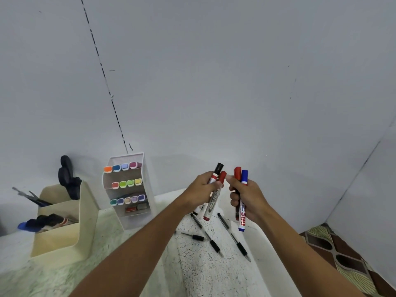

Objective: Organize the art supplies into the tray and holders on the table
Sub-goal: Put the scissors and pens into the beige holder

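Currently the left hand (202, 187) grips 2 markers (214, 189), the right hand (246, 196) 2 more (243, 202), fingers curled, above the bench's far edge; best lowered upright into the beige holder (64, 228).

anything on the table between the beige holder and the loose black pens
Yes, in the head view: the white tiered rack of coloured markers stands between the beige plastic holder and the loose black pens.
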Action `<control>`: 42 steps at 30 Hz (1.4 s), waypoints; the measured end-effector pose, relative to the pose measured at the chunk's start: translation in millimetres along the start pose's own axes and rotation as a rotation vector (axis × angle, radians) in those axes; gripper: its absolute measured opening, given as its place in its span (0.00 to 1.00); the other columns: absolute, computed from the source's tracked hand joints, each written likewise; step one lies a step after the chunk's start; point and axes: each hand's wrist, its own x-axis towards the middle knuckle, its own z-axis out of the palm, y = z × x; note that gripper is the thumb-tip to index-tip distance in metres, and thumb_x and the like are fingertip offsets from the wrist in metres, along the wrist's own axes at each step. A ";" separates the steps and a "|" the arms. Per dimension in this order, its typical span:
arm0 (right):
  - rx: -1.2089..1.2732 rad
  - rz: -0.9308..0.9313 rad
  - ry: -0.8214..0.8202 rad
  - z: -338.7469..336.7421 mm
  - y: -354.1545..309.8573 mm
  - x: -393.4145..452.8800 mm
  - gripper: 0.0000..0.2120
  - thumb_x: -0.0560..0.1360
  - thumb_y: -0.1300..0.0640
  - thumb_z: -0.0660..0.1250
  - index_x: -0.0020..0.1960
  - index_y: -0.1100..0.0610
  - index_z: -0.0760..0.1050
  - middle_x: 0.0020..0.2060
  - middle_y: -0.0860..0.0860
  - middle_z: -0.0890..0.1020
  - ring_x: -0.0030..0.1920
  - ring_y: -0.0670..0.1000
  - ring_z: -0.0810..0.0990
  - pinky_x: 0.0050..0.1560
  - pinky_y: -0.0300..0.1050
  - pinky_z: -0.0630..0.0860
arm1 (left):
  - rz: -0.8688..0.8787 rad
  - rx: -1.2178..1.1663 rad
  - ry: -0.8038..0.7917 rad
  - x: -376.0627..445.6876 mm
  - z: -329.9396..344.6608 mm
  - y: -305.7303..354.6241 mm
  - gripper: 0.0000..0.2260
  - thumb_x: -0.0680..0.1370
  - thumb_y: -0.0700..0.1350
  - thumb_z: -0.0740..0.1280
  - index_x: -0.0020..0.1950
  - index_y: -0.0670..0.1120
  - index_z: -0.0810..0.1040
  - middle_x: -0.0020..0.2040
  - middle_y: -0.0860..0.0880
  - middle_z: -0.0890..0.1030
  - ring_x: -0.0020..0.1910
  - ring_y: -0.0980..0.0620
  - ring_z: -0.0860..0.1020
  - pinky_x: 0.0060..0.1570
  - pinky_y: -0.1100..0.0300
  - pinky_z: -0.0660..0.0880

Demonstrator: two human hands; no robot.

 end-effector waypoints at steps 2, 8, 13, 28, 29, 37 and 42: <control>-0.003 -0.021 -0.011 6.8 -0.8 -1.4 0.12 0.73 0.58 0.74 0.49 0.64 0.77 0.32 0.54 0.74 0.25 0.48 0.68 0.24 0.40 0.67 | 0.043 0.042 -0.033 -7.0 5.6 3.6 0.10 0.83 0.42 0.60 0.63 0.45 0.75 0.44 0.51 0.77 0.40 0.56 0.74 0.36 0.65 0.71; -0.005 -0.061 -0.035 13.0 -3.1 -4.9 0.12 0.71 0.59 0.75 0.48 0.64 0.76 0.28 0.54 0.76 0.26 0.49 0.72 0.24 0.39 0.70 | 0.135 0.255 -0.051 -17.5 6.2 8.9 0.21 0.84 0.44 0.58 0.78 0.50 0.62 0.70 0.50 0.73 0.70 0.53 0.69 0.70 0.56 0.65; -0.008 -0.085 -0.072 13.5 -3.4 -8.3 0.10 0.71 0.60 0.75 0.45 0.64 0.75 0.29 0.57 0.75 0.25 0.50 0.71 0.24 0.40 0.70 | 0.071 0.346 -0.059 -22.0 3.5 6.5 0.27 0.84 0.50 0.57 0.80 0.49 0.52 0.78 0.50 0.60 0.77 0.52 0.58 0.70 0.61 0.56; 0.075 -0.261 0.050 58.1 -8.6 -32.7 0.03 0.78 0.58 0.68 0.45 0.55 0.78 0.34 0.51 0.82 0.36 0.52 0.81 0.38 0.49 0.78 | -0.245 -1.039 0.050 -62.1 0.7 -24.8 0.31 0.71 0.63 0.68 0.63 0.42 0.80 0.61 0.36 0.79 0.59 0.35 0.79 0.56 0.33 0.74; 0.115 -0.252 0.058 61.2 -7.0 -34.1 0.03 0.78 0.58 0.67 0.45 0.54 0.78 0.36 0.52 0.83 0.38 0.52 0.82 0.40 0.49 0.78 | -0.228 -1.057 0.065 -62.6 4.6 -20.4 0.30 0.70 0.62 0.69 0.62 0.41 0.80 0.61 0.36 0.80 0.58 0.36 0.80 0.56 0.34 0.75; 0.324 -0.245 -0.097 74.5 -5.3 -48.5 0.10 0.77 0.64 0.67 0.58 0.64 0.74 0.47 0.60 0.84 0.49 0.61 0.84 0.46 0.54 0.81 | -0.294 -1.165 0.245 -69.8 5.3 -5.8 0.24 0.78 0.54 0.64 0.67 0.38 0.75 0.56 0.37 0.81 0.53 0.40 0.80 0.53 0.49 0.78; 0.244 -0.228 -0.139 88.4 -1.4 -62.6 0.05 0.75 0.63 0.69 0.45 0.58 0.83 0.45 0.60 0.85 0.48 0.60 0.85 0.45 0.52 0.81 | -0.236 -1.188 0.184 -82.9 3.1 -9.5 0.22 0.78 0.56 0.63 0.62 0.42 0.80 0.53 0.40 0.83 0.47 0.43 0.83 0.43 0.53 0.79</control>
